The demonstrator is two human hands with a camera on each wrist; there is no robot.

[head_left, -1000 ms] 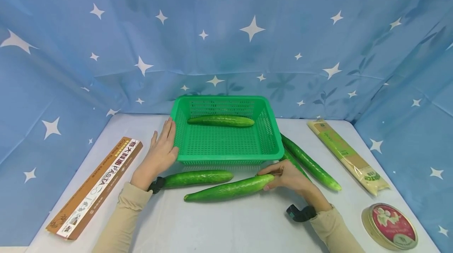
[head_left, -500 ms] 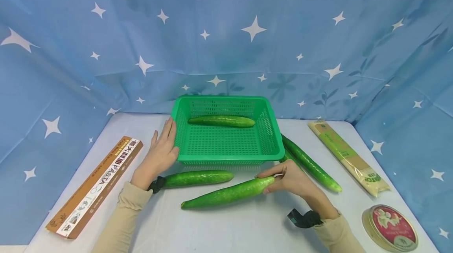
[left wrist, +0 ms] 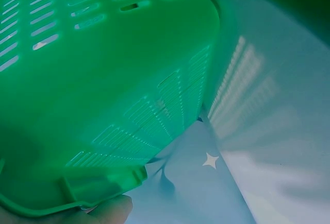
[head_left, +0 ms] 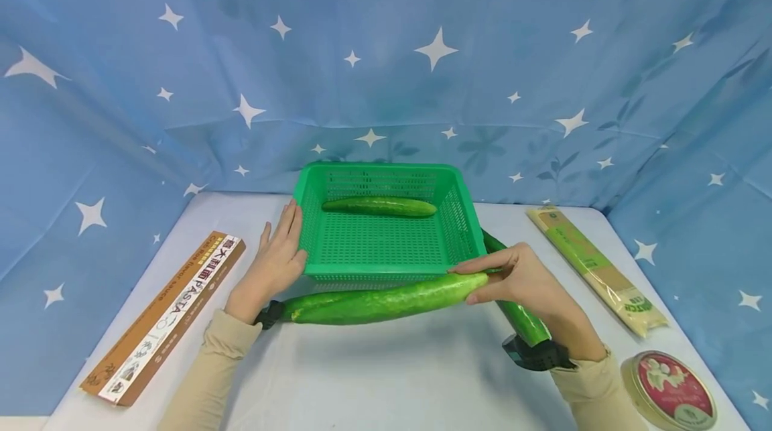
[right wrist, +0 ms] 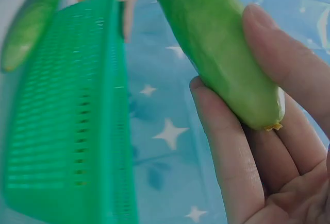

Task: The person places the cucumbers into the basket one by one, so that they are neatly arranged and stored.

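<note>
My right hand pinches the pale end of a long cucumber, thumb and fingers on opposite sides of it. The cucumber is held up in front of the green basket, its far end pointing left, overlapping my left wrist strap in the head view. My left hand rests along the basket's left side, fingers extended; in the left wrist view fingertips show at the rim. Inside the basket lies one cucumber. Another cucumber lies beside the basket, mostly hidden behind the held one in the head view.
Right of the basket, cucumbers lie partly hidden behind my right hand. A brown pasta box lies at the left. A noodle packet and a round red-lidded tin are at the right. A blue star-patterned curtain encloses the table.
My right hand has raised the cucumber off the table, moving up and slightly right; its far end dipped left, then rose. My left hand stays at the basket.
</note>
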